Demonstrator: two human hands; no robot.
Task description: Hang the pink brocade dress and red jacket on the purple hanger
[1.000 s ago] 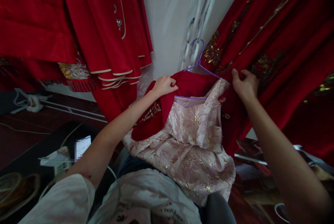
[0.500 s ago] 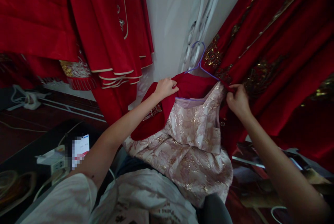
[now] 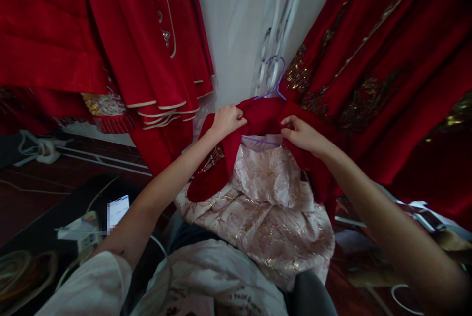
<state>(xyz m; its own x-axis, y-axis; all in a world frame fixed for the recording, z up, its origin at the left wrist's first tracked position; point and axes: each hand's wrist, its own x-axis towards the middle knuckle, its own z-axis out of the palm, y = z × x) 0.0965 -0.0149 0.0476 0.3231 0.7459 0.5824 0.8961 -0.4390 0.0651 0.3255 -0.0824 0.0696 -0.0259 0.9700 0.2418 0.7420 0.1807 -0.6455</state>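
Note:
A pale pink brocade dress (image 3: 273,178) with gold sheen hangs on a purple hanger (image 3: 276,80), its skirt spread close to my lap. Over its shoulders lies a red jacket (image 3: 265,113) with a beaded motif on one sleeve. My left hand (image 3: 227,122) is closed on the jacket's front edge at the left shoulder. Across the neckline, my right hand (image 3: 300,134) pinches the opposite edge between thumb and fingers. Part of the hanger bar shows inside the dress neckline; the dress's right shoulder is covered by red cloth.
Red garments (image 3: 147,50) with pale trim hang at left, and red gowns (image 3: 383,75) with gold embroidery at right. White rails (image 3: 280,26) stand behind. At lower left are a lit phone (image 3: 118,213) and a power strip (image 3: 87,237) on a dark surface.
My right hand has moved left towards the neckline, bringing the red jacket over the dress's right shoulder. My left hand keeps its hold on the other edge.

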